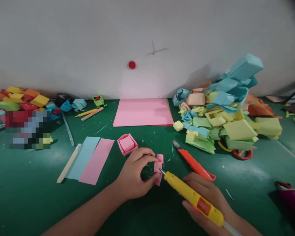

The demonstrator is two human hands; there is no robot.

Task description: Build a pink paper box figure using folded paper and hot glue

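I have the left hand (135, 173) pinching the small folded pink paper piece (158, 167), thumb at its near end and forefinger near its far end, the fingers only as far apart as the piece is long. That piece sits to the right of and nearer than the pink box (120, 149), which is my landmark on the green table (39, 200) and has a smaller pink block (127, 143) inside it. My right hand (215, 193), farther right and nearer than the box, has its fingers wrapped around the yellow glue gun (184, 190); its nozzle ends at the folded piece, though from here I cannot tell whether it touches. An orange craft knife (194, 163) lies well to the right of the box, near that hand. To the box's left I see a pink strip (97, 160) overlapping a blue strip (85, 155), with a pale stick (69, 163) along the blue one's outer edge. Beyond the box, slightly to its right, lie large pink sheets (144, 113). A heap of coloured paper pieces (238, 129) stands far off to the box's right.
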